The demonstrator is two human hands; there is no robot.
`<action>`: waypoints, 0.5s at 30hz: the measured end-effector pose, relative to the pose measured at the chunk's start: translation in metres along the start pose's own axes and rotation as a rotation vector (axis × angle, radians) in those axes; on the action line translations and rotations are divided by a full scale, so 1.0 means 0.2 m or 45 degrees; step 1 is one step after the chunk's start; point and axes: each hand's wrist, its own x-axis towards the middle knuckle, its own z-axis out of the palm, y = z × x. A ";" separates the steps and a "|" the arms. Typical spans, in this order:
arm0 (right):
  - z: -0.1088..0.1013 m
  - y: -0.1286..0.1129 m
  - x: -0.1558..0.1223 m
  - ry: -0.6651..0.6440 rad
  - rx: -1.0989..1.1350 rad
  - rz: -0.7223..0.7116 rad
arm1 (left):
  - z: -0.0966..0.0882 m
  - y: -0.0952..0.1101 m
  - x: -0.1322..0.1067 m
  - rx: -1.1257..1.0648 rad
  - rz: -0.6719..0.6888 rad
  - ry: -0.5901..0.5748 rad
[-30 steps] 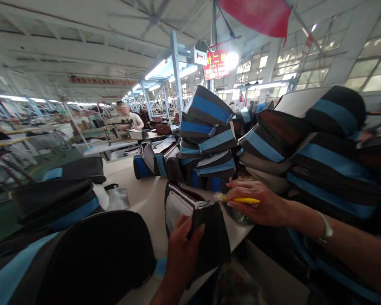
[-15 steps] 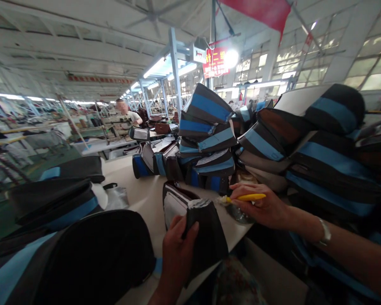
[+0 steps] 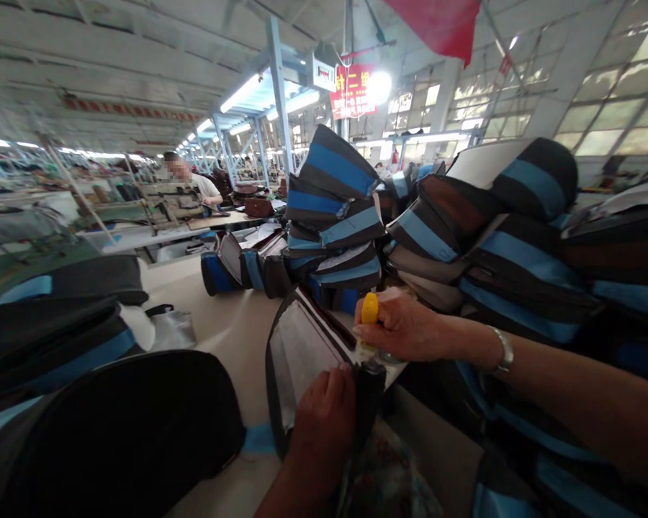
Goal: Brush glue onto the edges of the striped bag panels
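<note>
My left hand (image 3: 324, 417) grips the near edge of a dark bag piece (image 3: 284, 342) with a whitish lining, tilted up on the pale table. In my right hand (image 3: 413, 324) is a yellow-handled brush (image 3: 370, 309), its handle pointing up and its bristles hidden. The hand is at the far right corner of the bag piece; whether the bristles touch it I cannot tell. A shiny container (image 3: 387, 356) shows partly beneath my right hand. A large black bag panel (image 3: 156, 424) lies left of my left hand.
Stacked black bags with blue stripes (image 3: 329, 208) stand at the back, and more bags (image 3: 523, 266) are heaped on the right. Other bags (image 3: 59, 338) lie at the left over the table (image 3: 232, 316). A person (image 3: 202, 188) sits at a sewing machine beyond.
My right hand with the brush has moved left to the bag piece, and the brush handle has turned upright. My left hand has tilted the piece, showing more lining. The view has shifted right.
</note>
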 end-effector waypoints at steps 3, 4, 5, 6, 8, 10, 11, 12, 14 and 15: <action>-0.01 0.00 0.01 0.082 -0.149 0.027 | 0.02 0.03 0.00 -0.021 0.053 -0.006; -0.01 0.00 0.02 0.072 -0.164 0.018 | 0.03 0.04 0.00 -0.021 0.054 -0.005; 0.00 -0.01 0.03 0.019 -0.173 -0.001 | 0.04 0.05 -0.01 -0.020 0.049 0.000; 0.01 -0.01 0.04 -0.065 -0.188 -0.024 | 0.06 0.06 -0.01 -0.014 0.046 0.018; 0.03 -0.02 0.05 -0.218 -0.260 -0.081 | 0.07 0.07 -0.01 -0.007 0.056 0.077; 0.04 -0.02 0.06 -0.213 -0.321 -0.085 | 0.08 0.08 -0.01 -0.011 0.089 0.098; 0.05 -0.03 0.06 -0.159 -0.328 -0.072 | 0.07 0.08 0.00 -0.012 0.106 0.082; 0.06 -0.03 0.07 -0.119 -0.317 -0.069 | 0.06 0.07 0.00 -0.009 0.113 0.055; 0.07 -0.03 0.08 -0.150 -0.264 -0.087 | 0.03 0.05 0.01 0.007 0.125 0.002; 0.07 -0.02 0.09 -0.187 -0.237 -0.088 | 0.01 0.03 0.01 0.018 0.131 -0.003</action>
